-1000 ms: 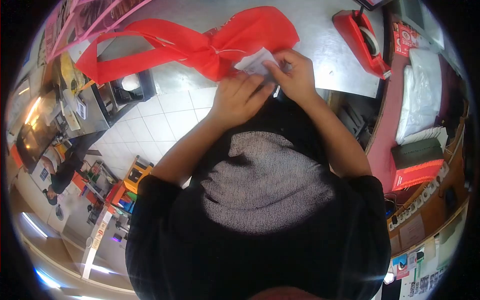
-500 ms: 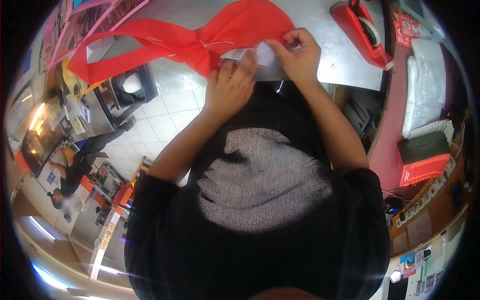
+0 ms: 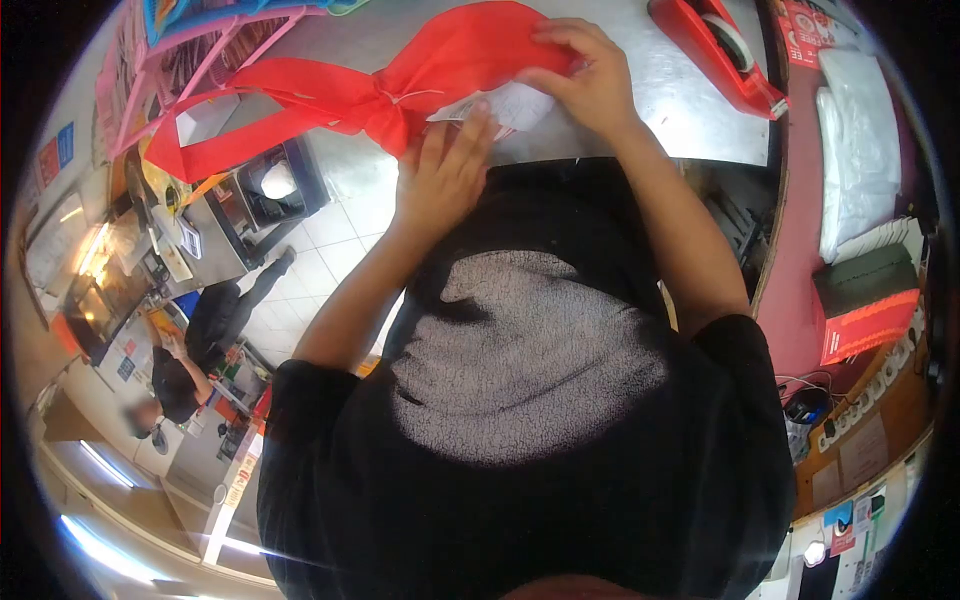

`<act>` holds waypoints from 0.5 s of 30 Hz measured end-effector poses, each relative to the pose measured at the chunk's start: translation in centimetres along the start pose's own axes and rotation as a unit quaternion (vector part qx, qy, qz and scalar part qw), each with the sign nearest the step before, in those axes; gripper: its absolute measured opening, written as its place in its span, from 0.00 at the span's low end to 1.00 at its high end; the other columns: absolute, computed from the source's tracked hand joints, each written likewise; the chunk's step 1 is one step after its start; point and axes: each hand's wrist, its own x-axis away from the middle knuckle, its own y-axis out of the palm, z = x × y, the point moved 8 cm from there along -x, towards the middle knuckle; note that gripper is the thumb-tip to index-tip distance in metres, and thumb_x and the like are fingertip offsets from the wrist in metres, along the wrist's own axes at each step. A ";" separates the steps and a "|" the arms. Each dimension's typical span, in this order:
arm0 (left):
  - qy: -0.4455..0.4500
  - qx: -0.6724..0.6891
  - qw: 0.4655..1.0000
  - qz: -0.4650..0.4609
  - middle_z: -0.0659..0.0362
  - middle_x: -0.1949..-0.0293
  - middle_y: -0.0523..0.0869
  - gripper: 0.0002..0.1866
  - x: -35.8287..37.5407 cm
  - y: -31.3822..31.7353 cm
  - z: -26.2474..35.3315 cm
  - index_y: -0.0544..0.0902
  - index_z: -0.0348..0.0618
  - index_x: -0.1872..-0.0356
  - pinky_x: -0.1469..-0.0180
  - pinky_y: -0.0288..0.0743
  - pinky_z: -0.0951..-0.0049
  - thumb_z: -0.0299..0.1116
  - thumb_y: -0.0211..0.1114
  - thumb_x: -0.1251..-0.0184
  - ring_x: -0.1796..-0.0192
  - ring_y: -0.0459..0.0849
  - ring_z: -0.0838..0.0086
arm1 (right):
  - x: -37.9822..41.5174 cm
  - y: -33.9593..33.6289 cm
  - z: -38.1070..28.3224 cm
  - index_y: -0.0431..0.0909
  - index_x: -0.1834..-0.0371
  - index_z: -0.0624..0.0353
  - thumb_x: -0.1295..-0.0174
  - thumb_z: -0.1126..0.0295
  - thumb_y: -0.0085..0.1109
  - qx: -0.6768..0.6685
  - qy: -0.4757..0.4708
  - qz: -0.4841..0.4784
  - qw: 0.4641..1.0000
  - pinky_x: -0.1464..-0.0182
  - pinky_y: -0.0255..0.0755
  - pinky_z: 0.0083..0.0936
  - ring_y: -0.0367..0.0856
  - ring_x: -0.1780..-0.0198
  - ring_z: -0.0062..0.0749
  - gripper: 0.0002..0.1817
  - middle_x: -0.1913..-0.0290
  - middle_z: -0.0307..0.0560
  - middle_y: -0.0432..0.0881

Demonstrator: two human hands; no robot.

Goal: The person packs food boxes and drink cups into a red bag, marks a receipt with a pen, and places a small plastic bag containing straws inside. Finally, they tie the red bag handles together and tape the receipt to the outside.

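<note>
A red cloth bag (image 3: pixel 460 50) lies on the metal counter, gathered and tied at its neck with a thin pale tie, its handle loops stretching to the left. On the near side of the bag is a crumpled white printed slip (image 3: pixel 515 108). My left hand (image 3: pixel 445 170) lies with fingers stretched over the slip's left end and the bag's lower edge. At the bag's right end, my right hand (image 3: pixel 592 85) grips the red cloth, fingers on top and thumb beside the slip.
A red tape dispenser (image 3: pixel 700 50) stands right of the bag on the metal counter (image 3: pixel 680 120). Clear plastic bags (image 3: pixel 860 150) and a red-and-black box (image 3: pixel 870 300) lie on the right-hand surface. Pink racks (image 3: pixel 215 60) stand at upper left; another person (image 3: pixel 185 375) is farther left.
My right hand has shifted up and its fingers have closed over the bag's right end. My left hand has slid slightly left and down. The other person has changed posture.
</note>
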 end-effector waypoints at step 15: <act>0.016 -0.084 0.995 0.059 0.72 0.26 0.72 0.28 2.3 1.4 0.5 0.78 0.62 0.33 0.24 0.37 0.49 0.47 0.62 0.36 0.31 0.70 0.70 | 1.1 -2.3 4.0 0.85 0.54 0.61 0.42 0.75 0.73 -0.147 0.162 0.026 0.975 0.46 0.77 0.23 0.84 0.54 0.24 0.13 0.55 0.41 0.87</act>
